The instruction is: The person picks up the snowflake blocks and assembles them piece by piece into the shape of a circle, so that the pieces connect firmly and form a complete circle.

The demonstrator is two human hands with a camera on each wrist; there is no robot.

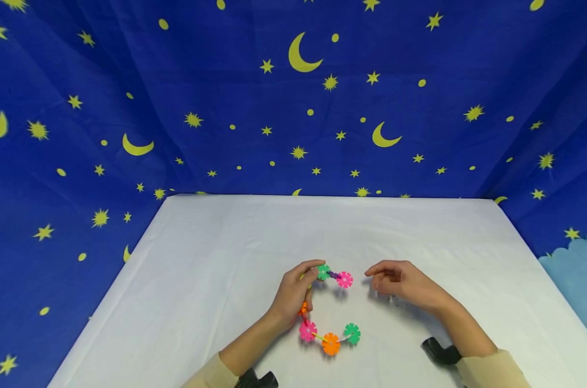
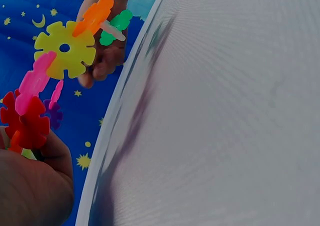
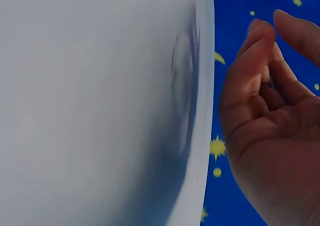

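Observation:
My left hand [image 1: 289,295] grips a curved chain of interlocking plastic snowflake discs, its thumb and fingers around the middle links. From the upper end of the chain hang a green disc [image 1: 324,271] and a pink disc [image 1: 344,279], joined by a purple one. Its lower end curves right through another pink disc [image 1: 308,330] and an orange disc [image 1: 330,344] to a green disc [image 1: 352,334]. The left wrist view shows a red disc [image 2: 37,128] by the thumb and a yellow disc [image 2: 82,53] beyond. Right of the chain, my right hand [image 1: 409,283] hovers with loosely curled fingers, holding nothing.
A white-covered table [image 1: 215,242] lies under both hands. Blue cloth [image 1: 254,97] with yellow stars and moons hangs behind and at the sides. A faint, clear item [image 3: 182,76] lies on the tabletop near the right hand. Black straps [image 1: 441,351] show at the wrists.

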